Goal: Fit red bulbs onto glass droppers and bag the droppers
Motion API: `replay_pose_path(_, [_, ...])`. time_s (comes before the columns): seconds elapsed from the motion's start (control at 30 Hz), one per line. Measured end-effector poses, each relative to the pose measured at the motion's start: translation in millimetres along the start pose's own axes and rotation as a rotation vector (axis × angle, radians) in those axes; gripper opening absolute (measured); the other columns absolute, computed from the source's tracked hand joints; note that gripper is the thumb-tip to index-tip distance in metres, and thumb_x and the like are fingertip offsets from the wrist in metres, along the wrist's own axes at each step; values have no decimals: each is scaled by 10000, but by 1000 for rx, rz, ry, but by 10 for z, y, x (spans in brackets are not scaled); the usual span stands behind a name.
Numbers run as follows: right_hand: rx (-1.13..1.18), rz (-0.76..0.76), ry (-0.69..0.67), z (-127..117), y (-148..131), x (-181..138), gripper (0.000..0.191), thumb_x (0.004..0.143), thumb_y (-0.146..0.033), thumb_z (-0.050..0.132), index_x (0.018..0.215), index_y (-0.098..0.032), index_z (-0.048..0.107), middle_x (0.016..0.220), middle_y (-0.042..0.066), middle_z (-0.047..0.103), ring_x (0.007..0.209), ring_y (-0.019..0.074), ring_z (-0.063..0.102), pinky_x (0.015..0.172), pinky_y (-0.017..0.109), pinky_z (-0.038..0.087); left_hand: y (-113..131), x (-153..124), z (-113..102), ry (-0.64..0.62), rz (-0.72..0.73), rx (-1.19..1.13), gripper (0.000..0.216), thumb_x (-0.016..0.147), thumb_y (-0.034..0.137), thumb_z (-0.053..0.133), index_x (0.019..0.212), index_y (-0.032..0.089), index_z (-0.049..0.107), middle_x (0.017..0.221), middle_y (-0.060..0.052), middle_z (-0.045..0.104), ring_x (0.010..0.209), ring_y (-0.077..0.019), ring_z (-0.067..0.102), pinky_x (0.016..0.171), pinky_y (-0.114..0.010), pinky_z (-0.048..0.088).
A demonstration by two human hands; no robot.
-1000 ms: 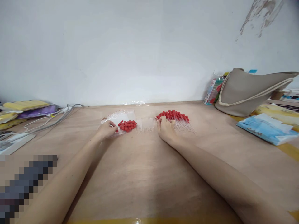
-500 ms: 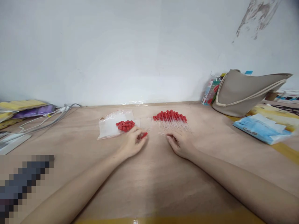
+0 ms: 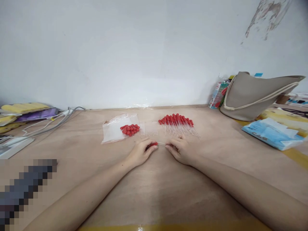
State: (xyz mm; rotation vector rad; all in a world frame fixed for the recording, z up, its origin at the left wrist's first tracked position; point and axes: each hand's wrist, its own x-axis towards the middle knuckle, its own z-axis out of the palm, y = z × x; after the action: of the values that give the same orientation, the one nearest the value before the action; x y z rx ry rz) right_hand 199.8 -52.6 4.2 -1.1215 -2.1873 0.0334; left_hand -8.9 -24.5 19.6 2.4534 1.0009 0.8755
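Observation:
My left hand (image 3: 141,152) pinches a small red rubber bulb (image 3: 154,144) just above the wooden table. My right hand (image 3: 181,150) pinches a thin clear glass tube (image 3: 161,144) whose end meets the bulb between the two hands. Behind them lie a clear plastic bag (image 3: 113,131) with a small heap of loose red bulbs (image 3: 130,129), a row of bare clear tubes (image 3: 148,129), and a pile of droppers with red bulbs fitted (image 3: 177,123).
A beige bag (image 3: 255,96) and a blue tissue packet (image 3: 273,133) sit at the right. Grey cables (image 3: 48,123) and yellow and purple packets (image 3: 26,112) lie at the left. A white wall runs behind the table (image 3: 154,186).
Both hands drew back from the piles toward me, the left with a red bulb and the right with a clear tube. They have now come together at the middle.

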Motion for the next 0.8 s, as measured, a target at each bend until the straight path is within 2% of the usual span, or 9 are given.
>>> replay_pose_path(0.13, [42,-20,-32,-16,20,0,153,858,-255,438,777,-187,549,677,-16,586,617,105,501,709,285,277,-12,-9,-8,14,22,-43,216,856,308,444,862,173,614,783,-32,578,727,-135,536,675,-258,416])
replay_pose_path(0.37, [34,-91,-58,-58,77,28,172,859,-271,460,828,-213,618,675,-26,602,575,86,486,718,286,247,-19,-35,-28,-70,86,-112,197,858,274,444,879,187,620,818,-45,622,770,-146,562,709,-272,432])
replay_pose_path(0.47, [-37,-134,-70,-93,79,37,180,859,-256,455,861,-228,633,714,-15,621,605,92,500,722,297,227,-19,-38,-22,-110,127,-87,196,858,275,444,848,192,622,802,-39,627,760,-143,565,713,-268,431])
replay_pose_path(0.6, [-167,-151,-48,-99,37,30,224,867,-248,418,852,-224,640,707,2,619,609,103,484,705,312,209,-10,-43,-12,-94,111,3,204,856,295,446,843,180,614,779,-40,607,728,-139,551,683,-259,424])
replay_pose_path(0.8, [-158,-151,-31,-59,-45,26,270,872,-258,391,770,-199,634,643,-4,604,544,95,431,663,303,203,-2,-62,-4,-107,143,51,184,847,292,461,866,174,601,763,-32,585,675,-120,529,634,-235,414])
